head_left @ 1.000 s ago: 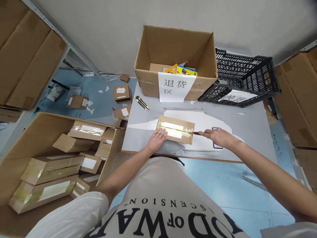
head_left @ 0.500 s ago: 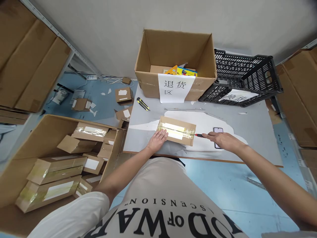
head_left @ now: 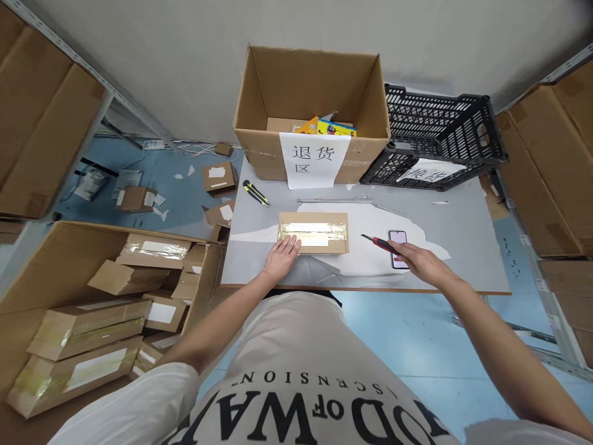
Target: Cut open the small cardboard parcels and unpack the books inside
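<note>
A flat brown parcel [head_left: 314, 232] sealed with shiny yellowish tape and a white label lies on the grey table [head_left: 463, 247]. My left hand [head_left: 280, 258] rests flat against its near left corner. My right hand [head_left: 419, 261] grips a red-handled box cutter [head_left: 376, 243], its blade pointing left, a short gap from the parcel's right end. A phone [head_left: 398, 249] lies on the table partly under my right hand.
At the back stand an open cardboard box [head_left: 311, 111] with a paper sign and a black plastic crate [head_left: 440, 139]. A yellow-black cutter [head_left: 256, 193] lies at the table's left. On the floor left, a big carton [head_left: 60, 247] holds several taped parcels.
My right hand has drawn the red cutter to the right, away from the parcel's right end. The parcel now lies squarer to the table edge, left hand still on it.
</note>
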`<control>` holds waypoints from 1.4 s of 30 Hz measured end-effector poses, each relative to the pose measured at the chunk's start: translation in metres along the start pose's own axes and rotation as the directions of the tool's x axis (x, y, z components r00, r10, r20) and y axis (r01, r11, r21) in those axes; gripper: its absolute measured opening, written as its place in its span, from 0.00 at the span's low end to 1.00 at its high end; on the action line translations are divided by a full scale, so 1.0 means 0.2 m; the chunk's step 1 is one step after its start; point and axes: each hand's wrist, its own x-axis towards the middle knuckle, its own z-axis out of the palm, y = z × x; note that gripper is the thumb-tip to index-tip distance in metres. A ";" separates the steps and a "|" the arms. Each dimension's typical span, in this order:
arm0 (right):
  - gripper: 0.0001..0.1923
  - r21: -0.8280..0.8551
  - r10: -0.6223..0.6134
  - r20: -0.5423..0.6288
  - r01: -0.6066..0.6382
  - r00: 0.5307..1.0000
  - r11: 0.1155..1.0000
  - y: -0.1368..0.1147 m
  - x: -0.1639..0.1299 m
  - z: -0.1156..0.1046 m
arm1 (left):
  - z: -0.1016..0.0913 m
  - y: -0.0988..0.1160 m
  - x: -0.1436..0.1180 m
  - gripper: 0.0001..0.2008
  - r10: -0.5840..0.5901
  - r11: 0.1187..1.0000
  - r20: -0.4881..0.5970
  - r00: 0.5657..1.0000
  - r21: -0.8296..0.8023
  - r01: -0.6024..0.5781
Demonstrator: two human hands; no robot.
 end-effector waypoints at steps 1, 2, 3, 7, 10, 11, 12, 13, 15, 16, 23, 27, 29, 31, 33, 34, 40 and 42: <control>0.26 0.098 0.027 -0.039 -0.023 0.999 0.995 -0.01 0.00 0.05 | -0.01 0.01 0.01 0.21 -0.006 1.000 0.005 1.000 -0.006 0.006; 0.25 0.206 0.064 -0.075 -0.047 0.995 0.977 -0.03 0.01 0.10 | -0.03 0.01 0.01 0.21 -0.012 1.000 0.010 1.000 -0.013 0.012; 0.25 0.317 0.115 -0.106 -0.076 0.988 0.945 -0.06 0.02 0.15 | -0.04 0.02 0.02 0.21 -0.018 1.000 0.014 1.000 -0.019 0.018; 0.32 0.734 0.403 -0.109 -0.200 0.909 0.649 -0.14 0.09 0.35 | -0.10 0.05 0.04 0.22 -0.032 0.999 0.045 0.998 -0.034 0.034; 0.38 0.902 0.507 -0.026 -0.199 0.862 0.384 -0.17 0.14 0.45 | -0.16 0.07 0.07 0.27 -0.041 0.999 0.069 0.997 -0.022 0.042; 0.39 0.929 0.517 -0.002 -0.190 0.856 0.319 -0.17 0.16 0.47 | -0.17 0.07 0.10 0.31 -0.045 0.999 0.075 0.996 -0.014 0.046; 0.40 0.946 0.520 0.015 -0.180 0.854 0.268 -0.18 0.17 0.49 | -0.19 0.07 0.12 0.36 -0.052 0.999 0.081 0.995 -0.006 0.052; 0.40 0.958 0.519 0.027 -0.170 0.854 0.230 -0.19 0.18 0.50 | -0.20 0.07 0.16 0.42 -0.061 0.998 0.088 0.994 0.002 0.061; 0.41 0.972 0.509 0.044 -0.156 0.860 0.178 -0.20 0.19 0.52 | -0.22 0.07 0.23 0.51 -0.083 0.997 0.113 0.990 0.015 0.082; 0.41 0.975 0.504 0.049 -0.150 0.862 0.162 -0.20 0.20 0.52 | -0.22 0.06 0.26 0.55 -0.094 0.996 0.130 0.987 0.021 0.092; 0.40 0.986 0.490 0.067 -0.132 0.869 0.099 -0.22 0.22 0.53 | -0.22 0.02 0.35 0.62 -0.109 0.994 0.234 0.966 0.049 0.101; 0.40 0.989 0.475 0.076 -0.127 0.877 0.077 -0.23 0.22 0.53 | -0.20 0.01 0.35 0.65 -0.116 0.993 0.244 0.963 0.037 0.110; 0.40 0.989 0.466 0.083 -0.129 0.881 0.068 -0.23 0.22 0.54 | -0.20 0.01 0.35 0.65 -0.123 0.992 0.245 0.962 0.029 0.119; 0.40 0.990 0.463 0.086 -0.127 0.882 0.058 -0.22 0.22 0.54 | -0.19 0.01 0.36 0.65 -0.130 0.991 0.251 0.959 0.021 0.129; 0.41 0.991 0.462 0.089 -0.125 0.883 0.048 -0.21 0.21 0.55 | -0.19 0.01 0.36 0.65 -0.133 0.991 0.261 0.956 0.010 0.136; 0.41 0.991 0.459 0.091 -0.126 0.884 0.046 -0.21 0.21 0.55 | -0.19 0.01 0.36 0.64 -0.133 0.991 0.264 0.955 0.003 0.137; 0.39 0.986 0.423 0.093 -0.142 0.901 0.085 -0.18 0.22 0.54 | -0.20 0.00 0.35 0.63 -0.140 0.988 0.262 0.955 -0.033 0.154; 0.37 0.981 0.405 0.100 -0.157 0.909 0.110 -0.16 0.22 0.53 | -0.20 0.00 0.35 0.63 -0.145 0.986 0.258 0.955 -0.042 0.161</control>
